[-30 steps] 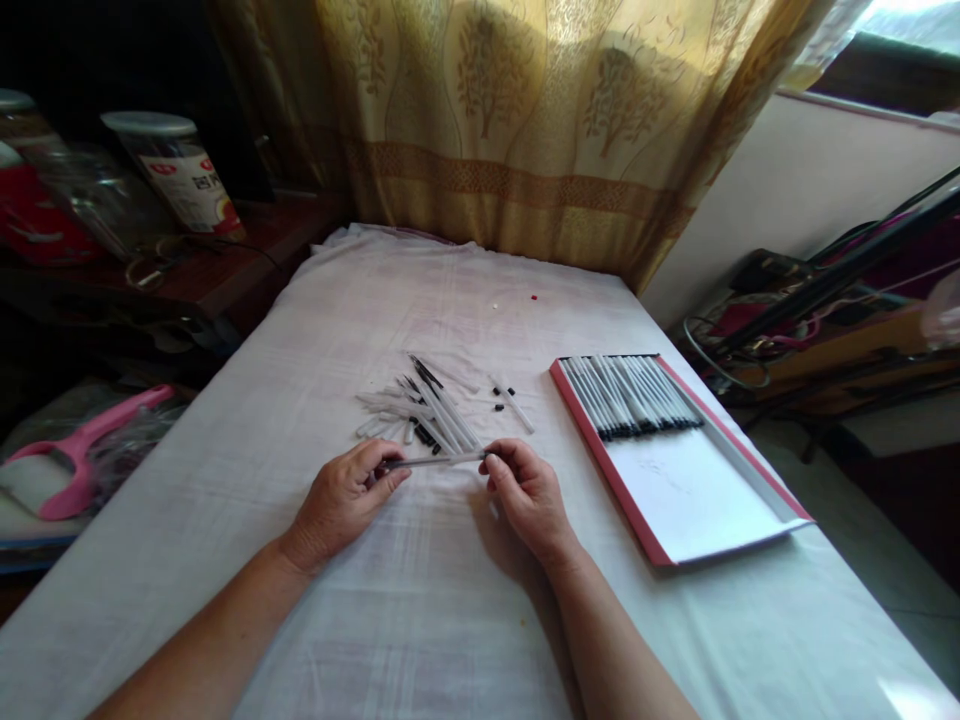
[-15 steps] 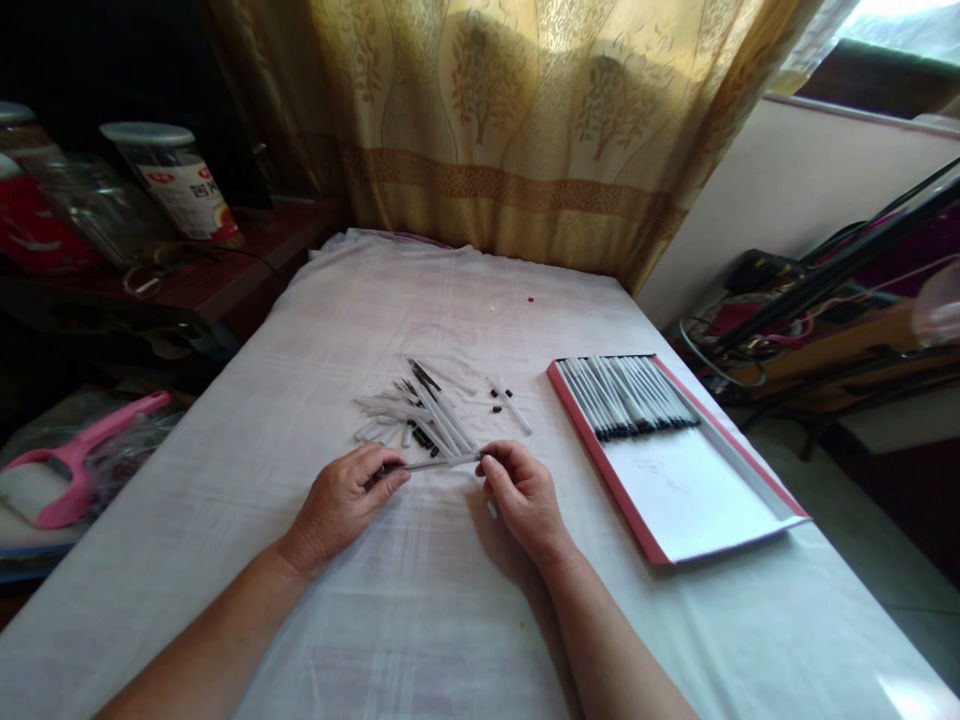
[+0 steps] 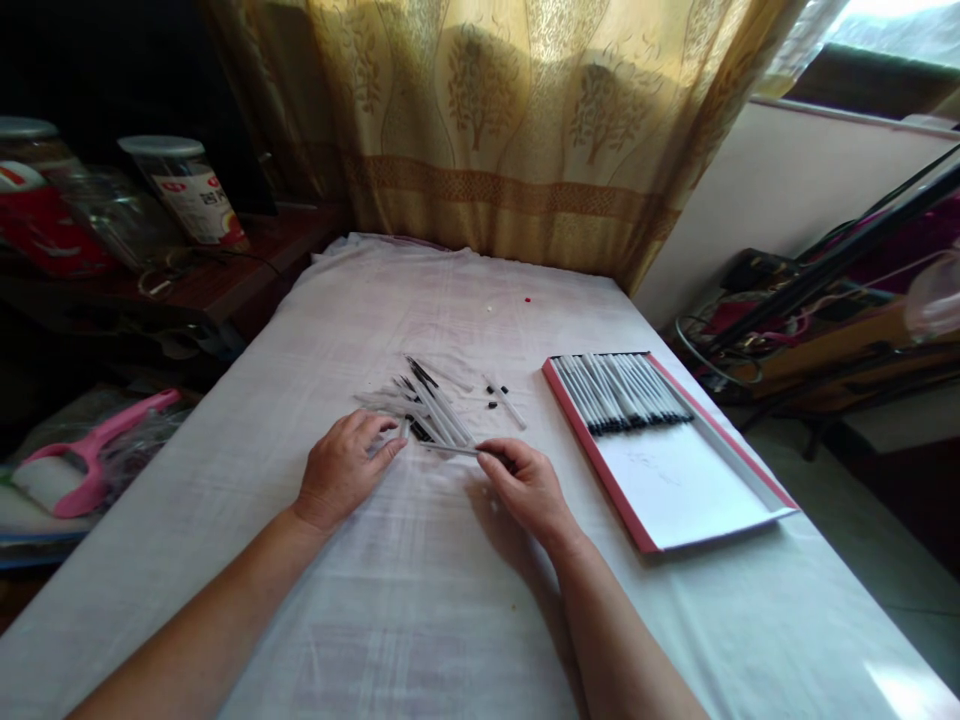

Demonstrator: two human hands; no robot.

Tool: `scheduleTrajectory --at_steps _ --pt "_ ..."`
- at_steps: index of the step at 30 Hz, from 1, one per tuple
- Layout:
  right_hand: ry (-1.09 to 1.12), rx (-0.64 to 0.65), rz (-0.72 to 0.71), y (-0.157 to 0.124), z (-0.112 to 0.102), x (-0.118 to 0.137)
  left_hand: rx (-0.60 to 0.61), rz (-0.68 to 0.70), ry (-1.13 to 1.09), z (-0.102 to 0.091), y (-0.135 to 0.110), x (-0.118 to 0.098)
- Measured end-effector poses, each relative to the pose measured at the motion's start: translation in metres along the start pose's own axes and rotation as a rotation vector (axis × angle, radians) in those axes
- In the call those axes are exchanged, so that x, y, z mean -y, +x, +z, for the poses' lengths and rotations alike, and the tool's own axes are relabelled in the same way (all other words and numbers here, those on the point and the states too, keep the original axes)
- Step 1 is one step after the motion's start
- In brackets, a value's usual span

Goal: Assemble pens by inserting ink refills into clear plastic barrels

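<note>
My right hand [image 3: 529, 485] pinches one end of a slim pen [image 3: 454, 449], which points left above the cloth. My left hand [image 3: 345, 470] has thumb and forefinger apart, at the near left edge of a loose pile. By its fingertips stands a small clear pen cap [image 3: 406, 426]; whether they touch it I cannot tell. The pile holds several whitish pen barrels [image 3: 446, 415], thin pieces with dark tips [image 3: 421, 372] and small black plugs [image 3: 420, 432]. Right of the pile lie a single pale tube [image 3: 511, 404] and a few black bits [image 3: 492, 405].
A shallow pink-edged box [image 3: 600, 465] on the right holds a row of black-ended pens [image 3: 622, 390]. White patterned cloth [image 3: 360, 620] covers the table. Jars [image 3: 191, 195] stand on a dark shelf at left, above a pink-handled object [image 3: 97, 450]. A gold curtain [image 3: 517, 130] hangs behind.
My left hand has let go of the pen's left end and moved slightly up toward the pile, fingers parting. The pen stays in my right hand. The view has shifted slightly.
</note>
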State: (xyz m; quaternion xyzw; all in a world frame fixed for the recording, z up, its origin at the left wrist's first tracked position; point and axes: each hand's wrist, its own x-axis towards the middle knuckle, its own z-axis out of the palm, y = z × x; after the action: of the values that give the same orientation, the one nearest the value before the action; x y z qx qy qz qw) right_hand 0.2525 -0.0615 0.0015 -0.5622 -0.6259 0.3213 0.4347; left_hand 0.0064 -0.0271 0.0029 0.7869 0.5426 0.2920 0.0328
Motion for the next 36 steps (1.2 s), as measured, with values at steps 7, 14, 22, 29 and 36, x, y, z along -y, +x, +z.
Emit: scheduleTrajectory --at_steps 7,14,22,29,36 --pt "0.026 -0.079 0.078 -0.01 -0.018 -0.013 0.039 0.075 0.323 0.007 0.015 -0.01" --pt "0.09 -0.122 0.012 -0.013 -0.016 -0.013 -0.109 0.157 0.287 0.001 -0.007 -0.003" --pt "0.1 -0.069 -0.046 -0.018 -0.01 -0.003 -0.125 0.211 0.125 0.001 -0.021 -0.007" --pt "0.087 -0.04 -0.035 -0.018 -0.009 -0.004 -0.114 0.249 0.097 0.003 -0.021 -0.012" --pt "0.095 -0.006 -0.018 -0.018 -0.012 -0.003 -0.083 0.286 0.07 0.005 -0.022 -0.016"
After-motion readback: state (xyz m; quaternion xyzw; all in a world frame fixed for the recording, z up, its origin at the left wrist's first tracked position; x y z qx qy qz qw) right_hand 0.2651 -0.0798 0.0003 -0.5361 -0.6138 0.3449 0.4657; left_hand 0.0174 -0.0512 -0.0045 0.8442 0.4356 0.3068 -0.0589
